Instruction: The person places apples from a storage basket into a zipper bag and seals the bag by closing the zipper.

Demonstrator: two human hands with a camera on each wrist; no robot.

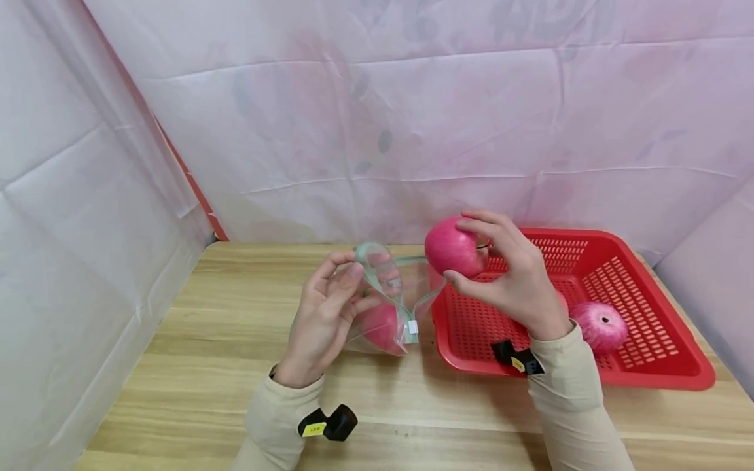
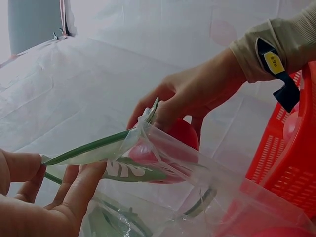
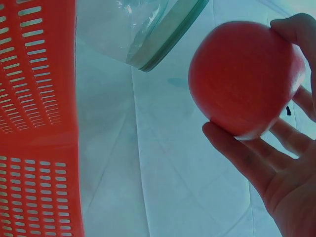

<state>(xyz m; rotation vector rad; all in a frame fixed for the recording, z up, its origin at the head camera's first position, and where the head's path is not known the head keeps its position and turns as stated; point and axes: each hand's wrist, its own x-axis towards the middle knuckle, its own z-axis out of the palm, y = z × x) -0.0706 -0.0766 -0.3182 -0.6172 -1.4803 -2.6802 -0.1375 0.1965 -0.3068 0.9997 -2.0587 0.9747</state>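
My right hand (image 1: 518,275) grips a red apple (image 1: 452,247) between thumb and fingers, its dark stem toward the palm. It is held up at the mouth of a clear zip bag (image 1: 421,278) with a green rim. With thumb and fingers my left hand (image 1: 324,311) pinches that rim at the left side, and the mouth stands open. Another red apple (image 1: 381,327) lies inside the bag, low on the table. In the left wrist view the held apple (image 2: 185,138) shows partly through the clear film. The right wrist view shows the apple (image 3: 244,79) apart from the bag's edge.
A red plastic basket (image 1: 660,366) with slotted walls stands on the right. Inside it lies a pink-and-white streaked fruit (image 1: 599,327), with another reddish fruit partly hidden by the right wrist. White sheets (image 1: 412,131) hang behind the wooden table (image 1: 194,366).
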